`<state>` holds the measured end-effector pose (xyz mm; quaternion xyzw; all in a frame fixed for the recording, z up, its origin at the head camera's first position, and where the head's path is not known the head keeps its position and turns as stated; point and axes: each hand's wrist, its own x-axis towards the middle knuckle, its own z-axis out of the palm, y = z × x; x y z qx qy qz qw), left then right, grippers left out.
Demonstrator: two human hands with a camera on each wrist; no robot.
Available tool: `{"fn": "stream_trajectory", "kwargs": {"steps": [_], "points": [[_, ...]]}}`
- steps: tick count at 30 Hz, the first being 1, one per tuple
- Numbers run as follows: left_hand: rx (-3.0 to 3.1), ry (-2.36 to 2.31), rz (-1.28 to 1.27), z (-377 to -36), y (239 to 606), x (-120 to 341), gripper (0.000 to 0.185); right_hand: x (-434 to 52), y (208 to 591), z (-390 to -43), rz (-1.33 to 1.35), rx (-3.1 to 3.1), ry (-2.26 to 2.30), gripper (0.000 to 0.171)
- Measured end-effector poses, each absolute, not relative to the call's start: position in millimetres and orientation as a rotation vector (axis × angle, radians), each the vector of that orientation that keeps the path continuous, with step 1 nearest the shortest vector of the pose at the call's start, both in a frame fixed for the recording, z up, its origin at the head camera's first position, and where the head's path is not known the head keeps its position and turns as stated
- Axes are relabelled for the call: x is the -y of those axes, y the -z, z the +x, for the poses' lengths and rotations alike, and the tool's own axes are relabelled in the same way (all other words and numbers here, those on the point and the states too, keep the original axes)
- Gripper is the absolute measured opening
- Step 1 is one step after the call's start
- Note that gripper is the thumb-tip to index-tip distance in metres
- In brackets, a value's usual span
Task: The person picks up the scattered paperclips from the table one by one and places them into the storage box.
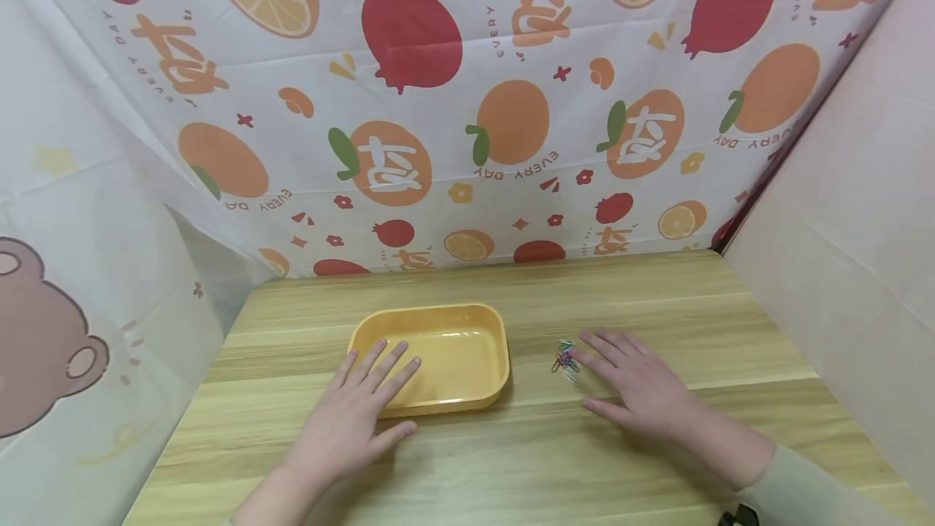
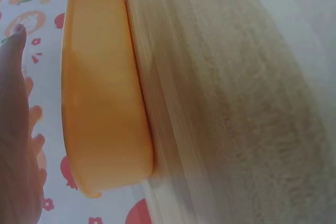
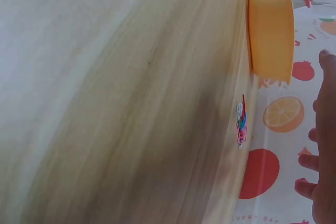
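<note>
A yellow rectangular tray [image 1: 467,408] with raised sides sits on the wooden table, and nothing shows inside it. My left hand [image 1: 358,412] hovers over its near left corner, fingers spread. In the left wrist view the tray's outer wall [image 2: 102,87] stands beside that hand [image 2: 16,129], with a gap between them. A small pile of colored paper clips [image 1: 566,360] lies to the right of the tray. Just right of the pile my right hand [image 1: 643,384] is held with relaxed, parted fingers. The right wrist view shows the paper clips [image 3: 241,121] below the right hand [image 3: 326,140].
The pale wooden table [image 1: 511,469] extends around the tray and clips. A white cloth printed with fruit [image 1: 511,120] hangs behind it. Pale cloth walls stand on the left [image 1: 131,266] and right [image 1: 855,226]. A small black object [image 1: 739,515] shows at the right sleeve.
</note>
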<state>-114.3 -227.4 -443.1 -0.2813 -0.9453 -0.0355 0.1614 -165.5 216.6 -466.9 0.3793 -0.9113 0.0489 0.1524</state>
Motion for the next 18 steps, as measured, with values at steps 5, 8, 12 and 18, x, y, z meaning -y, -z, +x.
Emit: {"fn": "stream_trajectory", "kwargs": {"steps": [5,8,12,18], "points": [[2.704,0.105,-0.778,-115.7,445.5,230.7,0.083,-210.8,471.3,-168.8,1.042,2.636,-0.183,0.068],[2.693,0.123,-0.773,-117.4,447.7,233.6,0.083,-206.5,473.0,-170.8,1.006,2.657,-0.235,0.062],[2.704,0.141,-0.76,-120.2,450.7,238.2,0.081,-202.1,475.6,-175.5,0.955,2.685,-0.297,0.052],[2.739,0.157,-0.718,-124.3,453.4,243.4,0.078,-199.7,483.1,-186.9,0.922,2.715,-0.294,0.043]]}}
